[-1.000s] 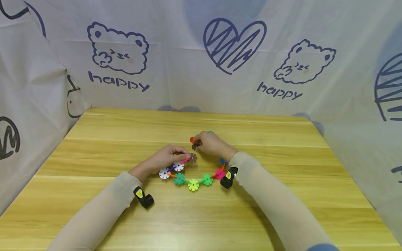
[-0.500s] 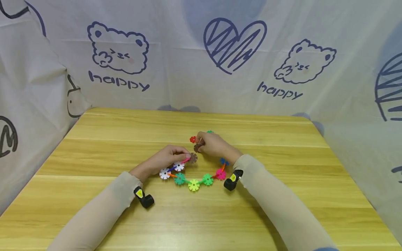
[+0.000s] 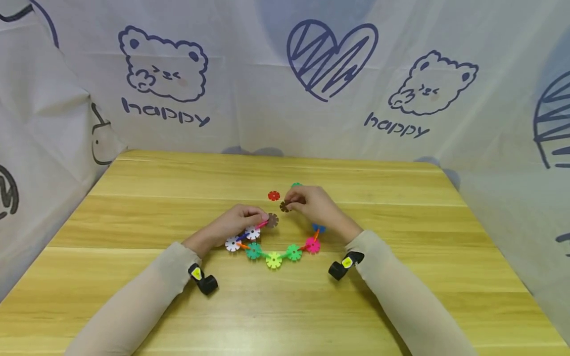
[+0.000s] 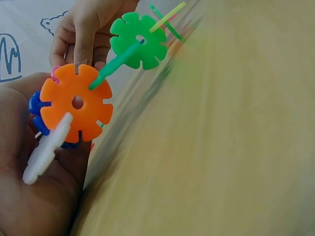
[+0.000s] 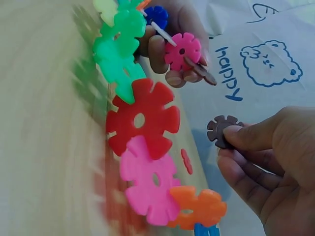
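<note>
A chain of colourful snowflake discs slotted together curves across the table, with a yellow-green disc [image 3: 273, 260] at its nearest point. My left hand [image 3: 236, 222] pinches the chain's left end by a pink disc [image 5: 189, 43], and a brown disc [image 5: 206, 76] is slotted into that one. In my right hand [image 3: 315, 205], thumb and fingers pinch a separate dark brown disc [image 5: 216, 132], a short gap from the chain's brown disc. The chain's other end, a blue disc [image 3: 318, 228], is near my right wrist. An orange disc [image 4: 88, 108] and a white disc [image 4: 47, 150] show close up in the left wrist view.
A loose red disc [image 3: 273, 196] lies flat beyond the hands. Behind the right hand a green disc [image 3: 296, 185] is partly hidden. The wooden table [image 3: 178, 173] ends at a white cloth [image 3: 249, 99] printed with bears and hearts.
My right hand has drawn a little to the right with the dark brown disc, uncovering the red disc and more of the blue one. My left hand keeps its hold with almost no movement.
</note>
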Available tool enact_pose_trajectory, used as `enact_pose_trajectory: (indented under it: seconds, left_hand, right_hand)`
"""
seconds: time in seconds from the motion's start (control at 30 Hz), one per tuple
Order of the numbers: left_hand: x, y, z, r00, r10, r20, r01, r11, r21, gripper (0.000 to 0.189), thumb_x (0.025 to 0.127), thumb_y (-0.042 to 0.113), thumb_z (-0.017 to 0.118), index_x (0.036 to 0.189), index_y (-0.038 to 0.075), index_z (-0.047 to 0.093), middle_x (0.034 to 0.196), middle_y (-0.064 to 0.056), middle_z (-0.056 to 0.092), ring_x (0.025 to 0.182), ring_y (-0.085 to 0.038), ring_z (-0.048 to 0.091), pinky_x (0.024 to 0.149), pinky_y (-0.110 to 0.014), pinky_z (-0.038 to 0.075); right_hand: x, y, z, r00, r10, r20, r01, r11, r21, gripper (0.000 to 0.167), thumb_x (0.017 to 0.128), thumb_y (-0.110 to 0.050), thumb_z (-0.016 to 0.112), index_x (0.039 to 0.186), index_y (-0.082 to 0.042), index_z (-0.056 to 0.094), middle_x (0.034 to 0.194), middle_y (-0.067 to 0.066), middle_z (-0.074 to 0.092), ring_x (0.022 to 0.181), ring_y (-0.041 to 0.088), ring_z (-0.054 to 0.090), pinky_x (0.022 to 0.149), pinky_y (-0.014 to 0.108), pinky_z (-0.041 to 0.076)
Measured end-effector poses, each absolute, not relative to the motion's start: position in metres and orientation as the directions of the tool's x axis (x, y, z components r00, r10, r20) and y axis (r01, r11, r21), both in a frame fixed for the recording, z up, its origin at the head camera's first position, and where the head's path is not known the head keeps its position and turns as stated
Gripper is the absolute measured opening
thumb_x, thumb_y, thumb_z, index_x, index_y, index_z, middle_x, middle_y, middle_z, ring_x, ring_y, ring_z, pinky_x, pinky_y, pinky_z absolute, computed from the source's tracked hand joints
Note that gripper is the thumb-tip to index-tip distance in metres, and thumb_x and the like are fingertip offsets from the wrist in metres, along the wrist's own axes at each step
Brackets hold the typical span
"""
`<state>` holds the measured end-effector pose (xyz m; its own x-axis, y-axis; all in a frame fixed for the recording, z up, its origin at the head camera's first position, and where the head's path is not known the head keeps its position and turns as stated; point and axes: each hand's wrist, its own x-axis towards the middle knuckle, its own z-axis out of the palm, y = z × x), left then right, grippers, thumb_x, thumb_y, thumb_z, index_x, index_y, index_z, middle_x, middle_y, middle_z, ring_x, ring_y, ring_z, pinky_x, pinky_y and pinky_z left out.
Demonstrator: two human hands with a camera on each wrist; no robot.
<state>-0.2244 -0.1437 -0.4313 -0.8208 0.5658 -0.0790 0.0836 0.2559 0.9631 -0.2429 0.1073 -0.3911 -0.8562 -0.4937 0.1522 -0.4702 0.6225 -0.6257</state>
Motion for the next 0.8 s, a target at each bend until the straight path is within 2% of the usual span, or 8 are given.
enact_pose_trajectory:
  seconds: [0.17,0.27,0.43,0.6,0.8]
  left_hand:
    - [-0.225,-0.144,-0.432,-0.828,0.556,-0.073,0.097,0.271,0.958,0.029,0.103,0.020,0.052,0.118,0.001,0.068,0.120,-0.010,0.064,0.103,-0.018,0.056,0.092,-0.035,0.045]
    - [-0.225,-0.144,-0.432,-0.828,0.557,-0.065,0.107,0.272,0.956,0.029,0.103,0.021,0.052,0.117,0.002,0.068,0.118,-0.008,0.064,0.100,-0.017,0.055,0.089,-0.034,0.045]
    - [-0.225,-0.144,-0.432,-0.824,0.563,-0.058,0.113,0.264,0.958,0.027,0.103,0.022,0.052,0.111,0.004,0.070,0.102,-0.004,0.063,0.084,-0.016,0.050,0.076,-0.031,0.044]
    - [-0.225,-0.143,-0.431,-0.827,0.559,-0.061,0.112,0.271,0.956,0.028,0.103,0.028,0.053,0.103,0.006,0.070,0.082,-0.004,0.055,0.072,-0.017,0.045,0.067,-0.030,0.040]
    - [-0.225,-0.143,-0.431,-0.830,0.554,-0.062,0.110,0.273,0.956,0.030,0.103,0.030,0.052,0.102,0.005,0.070,0.079,-0.005,0.052,0.070,-0.017,0.043,0.065,-0.029,0.040]
  right_hand:
    - [-0.236,0.109,-0.390,-0.854,-0.495,0.160,-0.457,0.569,-0.683,0.007,0.092,-0.009,0.069,0.099,-0.010,0.069,0.092,-0.001,0.071,0.084,0.013,0.066,0.076,0.028,0.054]
    - [-0.233,0.109,-0.391,-0.849,-0.498,0.174,-0.460,0.536,-0.708,0.007,0.091,-0.008,0.070,0.098,-0.010,0.070,0.092,-0.001,0.071,0.084,0.013,0.066,0.075,0.027,0.055]
    - [-0.229,0.110,-0.393,-0.843,-0.499,0.202,-0.470,0.498,-0.729,0.006,0.091,-0.008,0.070,0.096,-0.010,0.070,0.091,0.000,0.071,0.085,0.013,0.067,0.076,0.028,0.055]
    - [-0.225,0.111,-0.394,-0.842,-0.493,0.218,-0.467,0.466,-0.752,0.006,0.090,-0.007,0.071,0.096,-0.009,0.071,0.092,0.000,0.071,0.085,0.013,0.067,0.075,0.029,0.055]
    - [-0.224,0.109,-0.396,-0.838,-0.496,0.226,-0.470,0.448,-0.760,0.007,0.090,-0.005,0.071,0.096,-0.008,0.071,0.092,-0.001,0.070,0.086,0.013,0.066,0.077,0.027,0.055]
